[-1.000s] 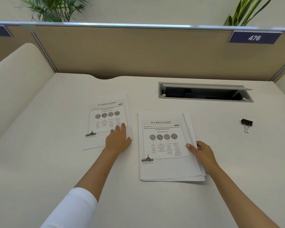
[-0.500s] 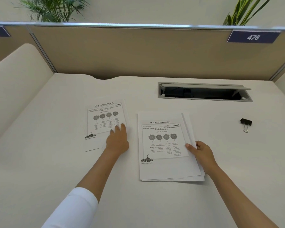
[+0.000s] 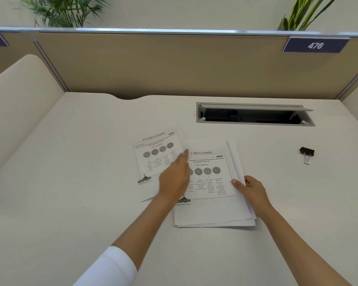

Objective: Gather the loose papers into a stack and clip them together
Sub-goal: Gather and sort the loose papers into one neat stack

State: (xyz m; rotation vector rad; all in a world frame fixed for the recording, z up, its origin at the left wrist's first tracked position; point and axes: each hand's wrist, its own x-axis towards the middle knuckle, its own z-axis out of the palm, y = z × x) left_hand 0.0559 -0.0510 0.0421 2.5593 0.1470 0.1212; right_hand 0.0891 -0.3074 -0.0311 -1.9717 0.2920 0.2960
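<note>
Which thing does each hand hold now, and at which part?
The right hand grips the paper stack at its right edge. The left hand presses flat on the loose sheet, near its right side, without gripping it.

The cream desk [image 3: 81,182] carries a loose sheet [image 3: 153,155], a paper stack [image 3: 213,211] and a binder clip [image 3: 306,152].

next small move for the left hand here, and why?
Probably keep sliding the loose sheet right, onto the stack. The left hand lies flat on that sheet, whose right edge already meets the stack, while the right hand holds the stack's right edge. The binder clip lies apart, untouched, so clipping comes later.
</note>
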